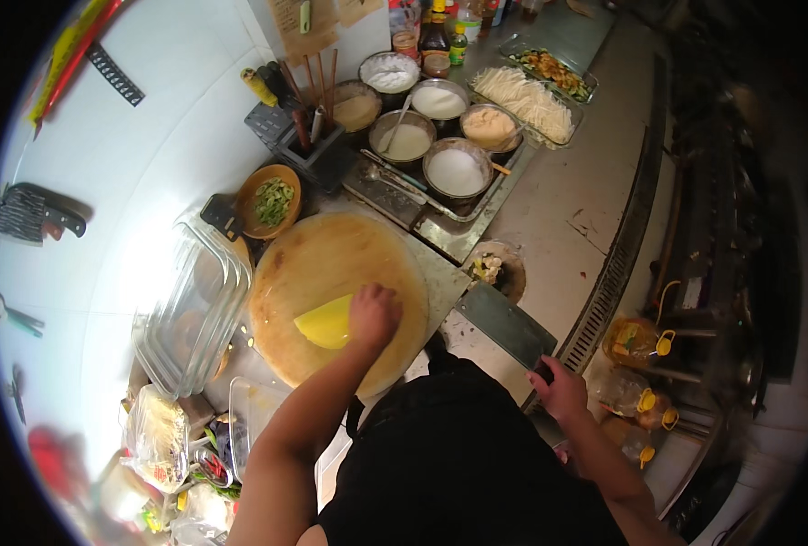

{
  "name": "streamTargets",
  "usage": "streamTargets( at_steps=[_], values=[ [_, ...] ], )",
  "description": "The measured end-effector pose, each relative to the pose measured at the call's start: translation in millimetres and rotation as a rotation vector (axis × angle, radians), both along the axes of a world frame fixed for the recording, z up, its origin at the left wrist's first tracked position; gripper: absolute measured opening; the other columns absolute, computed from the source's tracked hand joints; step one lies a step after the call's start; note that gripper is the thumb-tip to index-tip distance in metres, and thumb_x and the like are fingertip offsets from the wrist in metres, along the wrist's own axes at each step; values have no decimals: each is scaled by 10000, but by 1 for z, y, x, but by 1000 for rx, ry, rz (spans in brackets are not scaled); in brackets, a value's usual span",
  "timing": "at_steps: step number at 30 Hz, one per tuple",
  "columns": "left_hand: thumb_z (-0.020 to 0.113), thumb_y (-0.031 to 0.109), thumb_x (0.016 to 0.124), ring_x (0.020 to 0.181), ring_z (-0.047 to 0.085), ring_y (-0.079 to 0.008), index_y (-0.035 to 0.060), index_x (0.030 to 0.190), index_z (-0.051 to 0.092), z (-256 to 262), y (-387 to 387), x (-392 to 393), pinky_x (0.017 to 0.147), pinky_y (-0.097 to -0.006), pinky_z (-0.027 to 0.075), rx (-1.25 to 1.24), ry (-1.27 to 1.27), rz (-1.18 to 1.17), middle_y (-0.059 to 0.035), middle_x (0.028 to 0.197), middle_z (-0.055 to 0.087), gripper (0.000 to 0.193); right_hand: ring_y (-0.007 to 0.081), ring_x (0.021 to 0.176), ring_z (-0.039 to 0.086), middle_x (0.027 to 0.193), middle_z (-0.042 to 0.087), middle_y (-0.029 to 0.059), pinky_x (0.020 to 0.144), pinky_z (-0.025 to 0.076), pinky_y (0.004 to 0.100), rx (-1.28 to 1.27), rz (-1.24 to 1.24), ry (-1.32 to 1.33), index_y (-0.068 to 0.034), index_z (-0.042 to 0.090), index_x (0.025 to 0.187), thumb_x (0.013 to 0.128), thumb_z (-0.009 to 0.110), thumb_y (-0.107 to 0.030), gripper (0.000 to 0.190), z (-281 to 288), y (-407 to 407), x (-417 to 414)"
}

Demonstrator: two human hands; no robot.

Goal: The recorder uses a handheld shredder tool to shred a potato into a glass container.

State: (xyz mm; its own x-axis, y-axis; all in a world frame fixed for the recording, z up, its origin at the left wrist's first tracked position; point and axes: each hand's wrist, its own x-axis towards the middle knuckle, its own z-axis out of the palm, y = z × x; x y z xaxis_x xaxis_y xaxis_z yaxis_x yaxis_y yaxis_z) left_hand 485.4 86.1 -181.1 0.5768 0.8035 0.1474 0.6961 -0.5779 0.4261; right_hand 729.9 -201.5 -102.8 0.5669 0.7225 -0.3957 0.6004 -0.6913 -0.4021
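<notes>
On the round wooden chopping board [339, 252], my left hand [375, 315] grips a flat yellow half-round piece [325, 324] that looks like a plastic dough scraper. Its straight edge faces up and left; my fingers hide the right end. My right hand [562, 390] holds a Chinese cleaver [506, 324] by its handle, out to the right of the board. The broad blade points up and left, and its tip overlaps a round bin [513, 256] with scraps in it, lower than the counter.
Stacked glass trays [195, 307] stand left of the board. Behind it are a bowl of sliced green vegetables [273, 201], a knife block [308, 147] and several bowls of powder [457, 172]. Enoki mushrooms [523, 102] fill a glass tray. Oil jugs [632, 342] stand at right.
</notes>
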Motion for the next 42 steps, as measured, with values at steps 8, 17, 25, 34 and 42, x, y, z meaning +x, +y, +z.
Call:
streamTargets(
  at_steps=[8,17,25,34,42],
  values=[
    [672,206,745,915,585,-298,89,781,708,-1,15,-43,823,-416,471,-89,144,43,-96,874,635,127,299,880,683,943,703,127,786,534,369,109,109,54,-87,613,1181,831,703,-438,503,14,38,-17],
    [711,236,743,953,585,-312,63,822,698,3,6,-49,790,-429,488,-133,282,69,-125,930,623,190,263,849,691,918,710,95,773,538,345,149,104,91,-80,624,1145,819,730,-408,475,16,45,-38],
    [704,238,749,985,579,-315,58,821,701,6,-4,-64,834,-420,489,-158,407,10,-129,974,623,194,257,794,697,870,711,91,740,547,337,204,170,54,-72,632,1106,811,750,-367,433,20,52,-53],
    [650,174,773,975,581,-281,69,862,673,32,-35,-130,819,-395,501,-248,454,-408,-100,971,616,139,272,843,687,913,708,98,770,537,359,172,241,92,-85,611,1132,831,722,-384,438,15,82,-78],
    [554,79,734,951,570,-279,68,796,652,26,-57,-155,825,-396,491,-227,327,-288,-93,892,607,116,318,954,642,1031,676,118,810,506,423,230,460,82,-99,557,1186,848,656,-356,436,-26,149,-121]
  ],
)
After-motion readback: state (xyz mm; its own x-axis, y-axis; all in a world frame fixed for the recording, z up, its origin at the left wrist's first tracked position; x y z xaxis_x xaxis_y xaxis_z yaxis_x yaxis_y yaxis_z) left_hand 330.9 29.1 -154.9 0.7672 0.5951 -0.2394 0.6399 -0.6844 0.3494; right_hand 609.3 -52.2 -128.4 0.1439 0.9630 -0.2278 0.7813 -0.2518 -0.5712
